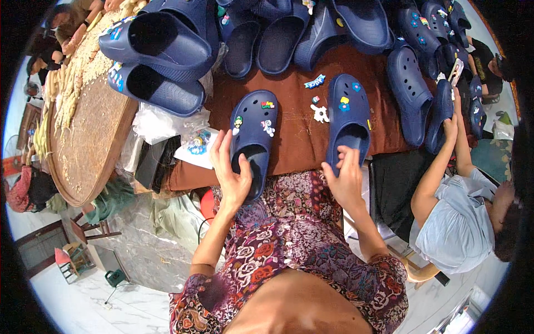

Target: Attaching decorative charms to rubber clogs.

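Observation:
Two navy clogs lie toe-away on a brown cloth-covered surface before me. The left clog (257, 119) carries several small cartoon and badge charms. My left hand (231, 177) lies against its left side, fingers stretched and apart, thumb over the foot opening. On the right clog (340, 100) are blue and yellow flower charms and a small yellow piece at the side. My right hand (347, 181) is at its heel, the rim between thumb and bent fingers. Between the clogs lie a blue lettered charm (315, 82), a white charm (320, 114) and a small red-and-green charm (316, 100).
More navy clogs (161, 44) are piled along the far side. A white sheet with a blue charm (197, 143) and clear plastic bags (167, 123) lie left, near a round woven tray (83, 139) of pale pods. At right, a person in light clothing (459, 222) handles a clog.

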Tool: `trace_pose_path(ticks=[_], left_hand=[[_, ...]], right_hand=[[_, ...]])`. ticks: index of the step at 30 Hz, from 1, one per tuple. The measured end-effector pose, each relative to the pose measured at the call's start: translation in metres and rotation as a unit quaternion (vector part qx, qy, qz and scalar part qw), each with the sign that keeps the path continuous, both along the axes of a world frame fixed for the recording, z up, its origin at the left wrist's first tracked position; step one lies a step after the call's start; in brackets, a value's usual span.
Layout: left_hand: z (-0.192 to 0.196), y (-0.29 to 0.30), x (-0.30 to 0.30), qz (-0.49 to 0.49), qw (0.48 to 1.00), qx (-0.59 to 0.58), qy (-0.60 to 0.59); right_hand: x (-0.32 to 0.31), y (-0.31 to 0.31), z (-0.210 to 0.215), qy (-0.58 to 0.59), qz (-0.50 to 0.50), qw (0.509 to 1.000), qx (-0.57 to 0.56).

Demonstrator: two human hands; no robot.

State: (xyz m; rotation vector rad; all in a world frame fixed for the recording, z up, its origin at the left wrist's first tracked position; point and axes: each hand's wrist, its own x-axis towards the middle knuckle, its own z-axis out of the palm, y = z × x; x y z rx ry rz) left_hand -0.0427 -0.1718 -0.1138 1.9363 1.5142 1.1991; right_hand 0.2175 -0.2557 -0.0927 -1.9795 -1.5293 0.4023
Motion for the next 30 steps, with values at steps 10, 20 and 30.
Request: trace_pose_path(ticks=[10,20,30], left_hand=[[0.002,-0.039,0.035,-0.049,0.978,-0.095,-0.178],[-0.006,-0.034,0.042,-0.058,0.961,-0.17,-0.211],[-0.016,-0.005,0.048,-0.021,0.957,-0.166,-0.238]], right_hand=[[-0.006,0.078,0.028,-0.208,0.189,0.958,0.053],[-0.017,0.116,-0.027,-0.355,0.171,0.916,-0.079],[-0.02,0.113,-0.028,-0.296,0.188,0.935,-0.059]])
